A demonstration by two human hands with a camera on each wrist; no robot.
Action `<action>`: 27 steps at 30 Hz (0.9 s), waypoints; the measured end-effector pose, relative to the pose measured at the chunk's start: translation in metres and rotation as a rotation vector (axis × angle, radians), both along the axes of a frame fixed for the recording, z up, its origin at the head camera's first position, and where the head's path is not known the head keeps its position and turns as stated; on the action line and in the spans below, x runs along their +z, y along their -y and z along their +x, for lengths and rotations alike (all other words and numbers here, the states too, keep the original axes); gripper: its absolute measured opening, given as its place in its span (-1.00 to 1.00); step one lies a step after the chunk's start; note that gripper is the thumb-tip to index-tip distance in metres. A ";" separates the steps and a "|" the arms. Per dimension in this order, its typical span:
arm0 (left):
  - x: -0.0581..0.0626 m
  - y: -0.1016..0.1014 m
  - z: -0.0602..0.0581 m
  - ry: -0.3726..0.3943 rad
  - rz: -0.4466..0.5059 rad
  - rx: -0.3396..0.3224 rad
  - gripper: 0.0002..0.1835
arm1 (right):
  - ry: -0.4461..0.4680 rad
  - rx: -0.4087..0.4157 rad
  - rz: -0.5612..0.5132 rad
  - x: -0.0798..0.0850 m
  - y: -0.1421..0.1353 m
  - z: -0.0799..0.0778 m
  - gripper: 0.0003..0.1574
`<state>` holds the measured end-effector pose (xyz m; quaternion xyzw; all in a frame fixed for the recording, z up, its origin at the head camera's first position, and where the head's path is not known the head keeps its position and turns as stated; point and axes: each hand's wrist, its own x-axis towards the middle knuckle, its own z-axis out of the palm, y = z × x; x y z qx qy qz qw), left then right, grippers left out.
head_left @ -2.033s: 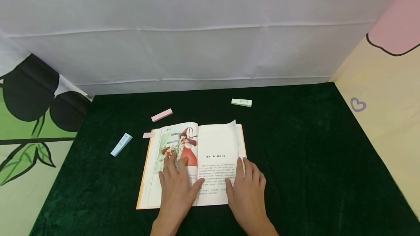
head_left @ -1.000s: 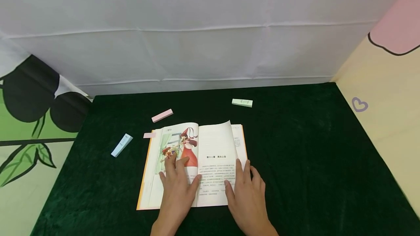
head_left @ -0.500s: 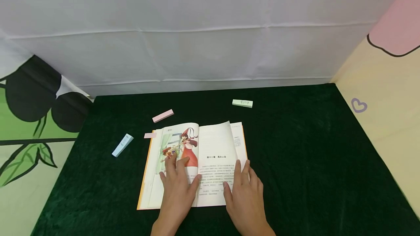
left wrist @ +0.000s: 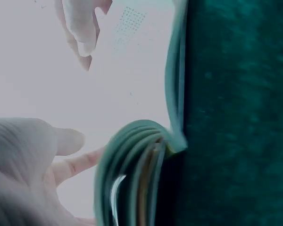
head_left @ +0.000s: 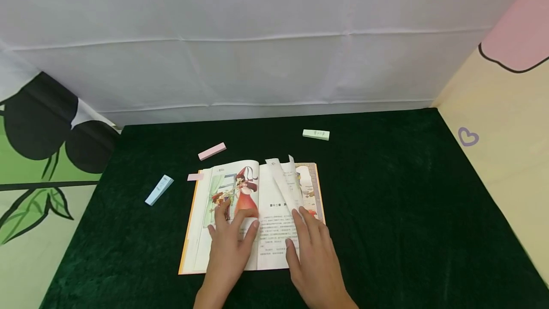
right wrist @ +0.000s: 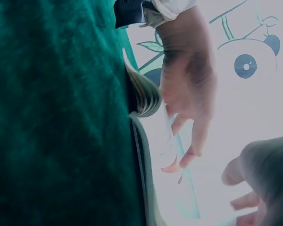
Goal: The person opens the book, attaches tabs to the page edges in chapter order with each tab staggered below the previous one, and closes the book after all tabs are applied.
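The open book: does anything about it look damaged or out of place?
Nothing looks damaged. The odd bit is some pages on the right side of the book, curled up by the right hand instead of lying flat, perhaps just being turned. A pink tab sticks out past the left edge, possibly a marker.

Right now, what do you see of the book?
The book lies open on dark green cloth, white paper pages over an orange-edged cover. The left page shows a colour illustration; the right page, printed text. Leaves on the right curl up at the right hand; the left hand rests on the left page. A pink tab juts from its left edge.
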<state>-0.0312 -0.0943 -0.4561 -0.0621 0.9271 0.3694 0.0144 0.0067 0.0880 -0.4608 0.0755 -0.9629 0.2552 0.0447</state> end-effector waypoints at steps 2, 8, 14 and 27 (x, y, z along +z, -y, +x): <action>0.003 0.003 -0.001 0.016 0.074 0.018 -0.81 | 0.001 0.050 -0.033 0.003 0.000 0.000 -0.18; 0.010 0.011 -0.002 0.045 0.202 0.037 -0.74 | -0.008 0.248 -0.089 0.007 0.001 -0.002 -0.24; 0.014 0.016 -0.001 0.036 0.255 0.026 -0.71 | -0.086 0.435 -0.081 0.002 0.007 -0.004 -0.25; 0.020 0.025 -0.002 0.066 0.263 0.045 -0.87 | -0.095 0.574 -0.237 -0.001 0.009 -0.008 -0.19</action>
